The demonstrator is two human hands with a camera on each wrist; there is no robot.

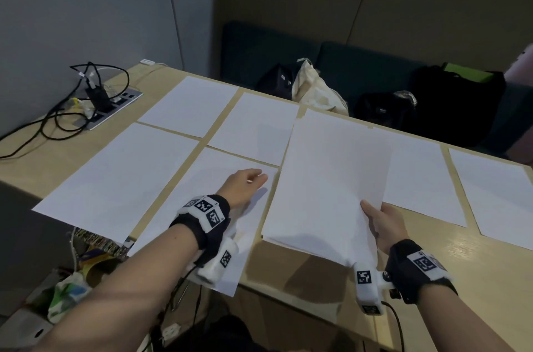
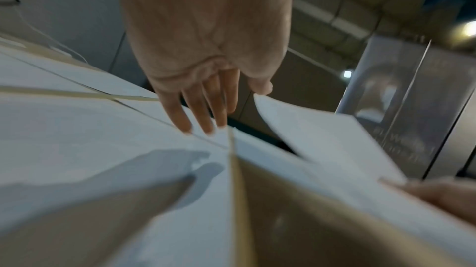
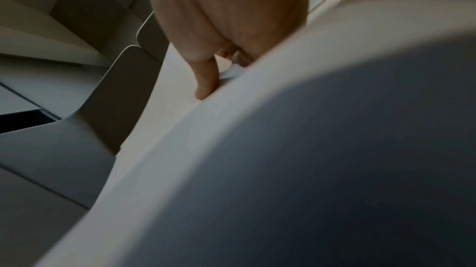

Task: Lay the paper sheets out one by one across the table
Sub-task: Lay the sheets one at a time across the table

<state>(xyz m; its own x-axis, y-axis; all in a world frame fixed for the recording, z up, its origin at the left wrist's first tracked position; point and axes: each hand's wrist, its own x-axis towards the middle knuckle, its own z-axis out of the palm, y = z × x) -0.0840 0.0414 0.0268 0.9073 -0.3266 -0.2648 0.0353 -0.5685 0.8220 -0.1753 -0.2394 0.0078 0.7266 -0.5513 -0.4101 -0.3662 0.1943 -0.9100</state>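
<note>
Several white sheets lie flat in rows on the tan table [image 1: 323, 271]. My left hand [image 1: 255, 178] reaches out with straight fingers [image 2: 206, 116] over the far right corner of the near middle sheet [image 1: 202, 196], at or just above its surface. My right hand [image 1: 375, 219] grips a stack of sheets [image 1: 331, 178] by its near right corner, thumb on top, and holds it lifted and tilted above the table. In the right wrist view a finger [image 3: 206, 82] presses against the stack [image 3: 231, 139]. More sheets [image 1: 418, 175] lie to the right.
A power strip with black cables [image 1: 109, 103] sits at the table's back left. Dark and cream bags [image 1: 314, 86] rest on a bench beyond the far edge. Clutter [image 1: 66, 294] lies below the near left edge. Bare tabletop shows in front of the stack.
</note>
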